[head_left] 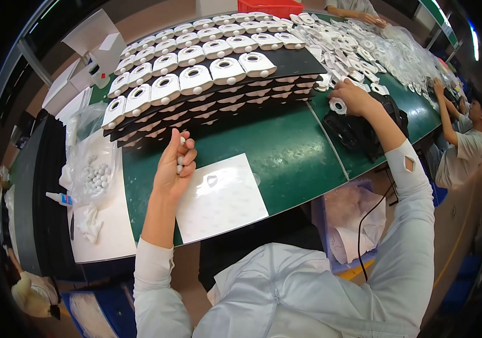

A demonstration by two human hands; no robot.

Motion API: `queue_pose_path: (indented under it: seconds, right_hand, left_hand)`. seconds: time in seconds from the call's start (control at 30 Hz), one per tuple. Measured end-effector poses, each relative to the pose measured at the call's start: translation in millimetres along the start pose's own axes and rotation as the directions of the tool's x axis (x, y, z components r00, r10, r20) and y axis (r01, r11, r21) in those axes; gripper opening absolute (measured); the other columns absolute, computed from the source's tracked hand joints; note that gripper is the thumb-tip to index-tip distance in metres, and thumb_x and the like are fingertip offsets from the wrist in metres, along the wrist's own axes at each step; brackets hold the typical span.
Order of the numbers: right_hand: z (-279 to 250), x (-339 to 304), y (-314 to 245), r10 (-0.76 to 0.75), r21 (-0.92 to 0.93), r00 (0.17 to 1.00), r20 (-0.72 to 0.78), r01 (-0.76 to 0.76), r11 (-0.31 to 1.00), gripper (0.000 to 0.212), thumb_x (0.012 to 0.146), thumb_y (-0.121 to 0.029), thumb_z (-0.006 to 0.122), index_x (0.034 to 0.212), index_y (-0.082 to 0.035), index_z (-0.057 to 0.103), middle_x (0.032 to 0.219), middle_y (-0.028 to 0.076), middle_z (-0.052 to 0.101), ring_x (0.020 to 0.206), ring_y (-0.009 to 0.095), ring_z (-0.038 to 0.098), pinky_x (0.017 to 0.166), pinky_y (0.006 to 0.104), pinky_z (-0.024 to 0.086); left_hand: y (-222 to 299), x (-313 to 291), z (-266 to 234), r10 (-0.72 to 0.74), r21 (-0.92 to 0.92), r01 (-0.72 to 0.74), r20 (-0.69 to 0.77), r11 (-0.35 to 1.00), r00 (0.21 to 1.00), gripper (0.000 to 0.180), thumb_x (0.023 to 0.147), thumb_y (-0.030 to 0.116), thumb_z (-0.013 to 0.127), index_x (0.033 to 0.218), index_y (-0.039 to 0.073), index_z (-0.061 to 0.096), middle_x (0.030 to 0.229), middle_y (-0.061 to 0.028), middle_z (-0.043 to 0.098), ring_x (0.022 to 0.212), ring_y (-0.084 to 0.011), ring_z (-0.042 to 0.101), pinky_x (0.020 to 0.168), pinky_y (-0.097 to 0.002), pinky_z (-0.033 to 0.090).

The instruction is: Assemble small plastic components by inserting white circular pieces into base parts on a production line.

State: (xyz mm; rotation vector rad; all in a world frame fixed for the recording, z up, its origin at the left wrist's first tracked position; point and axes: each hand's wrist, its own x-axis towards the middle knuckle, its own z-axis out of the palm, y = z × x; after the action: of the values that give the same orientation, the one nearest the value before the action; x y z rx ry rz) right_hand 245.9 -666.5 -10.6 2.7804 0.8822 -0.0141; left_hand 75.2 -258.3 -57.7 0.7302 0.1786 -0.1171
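Note:
My left hand (174,164), palm up, curls its fingers around a few small white balls (180,161) above the green table (286,141). Below it lies a white sheet (227,197) with a small ring-like mark or piece on it. At the right, my right hand (355,98) grips a white plastic part (337,106) with a round hole, beside a black bag-like bundle (348,132). Rows of similar white parts, each with a ball at its front edge, stand on stacked black boards (292,70). Loose white parts (337,48) are heaped beyond my right hand.
On the left, a clear plastic bag holds white balls (98,177), with a small glue bottle (59,198) and crumpled tissue (90,224) near it. A red bin (269,7) stands at the back. A lined blue bin (351,219) sits below the table edge. Co-workers sit at right and far end.

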Motion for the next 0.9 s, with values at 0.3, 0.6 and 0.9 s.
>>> queue_pose_path:
  seconds: [0.3,0.6,0.9]
  right_hand:
    - [-38,-34,16,-0.125,0.022,0.952,-0.28,0.137,0.99,0.017,0.062,-0.002,0.064,0.075,-0.006,0.055,0.078,0.009,0.054,0.081,0.026,0.053,0.069,0.0336,0.043]
    - [-49,-58,-136,0.295,0.908,0.868,-0.4,0.331,0.257,0.01,0.079,0.001,0.059,0.089,0.0,0.056,0.083,0.003,0.061,0.074,0.007,0.056,0.063,0.0207,0.045]
    - [-9,-13,-269,0.039,0.972,0.972,-0.231,0.232,-0.034,0.014,0.085,-0.006,0.055,0.097,0.0,0.053,0.082,0.002,0.058,0.072,0.006,0.051,0.065,0.0196,0.042]
  left_hand:
    - [-1,0,4,0.004,-0.016,-0.003,0.039,1.0,0.999,0.034,0.088,0.035,0.051,0.104,0.005,0.051,0.066,0.0035,0.036,0.051,-0.0032,0.028,0.037,-0.0158,0.019]
    - [0,-4,8,0.078,0.065,-0.087,0.135,0.994,0.988,0.026,0.086,0.016,0.055,0.111,0.009,0.047,0.086,0.0009,0.047,0.056,-0.0031,0.034,0.039,-0.0154,0.021]
    - [1,0,-2,0.118,0.099,-0.127,0.086,0.987,0.989,0.026,0.085,0.028,0.058,0.098,0.006,0.054,0.093,-0.0028,0.054,0.057,-0.0031,0.036,0.039,-0.015,0.023]
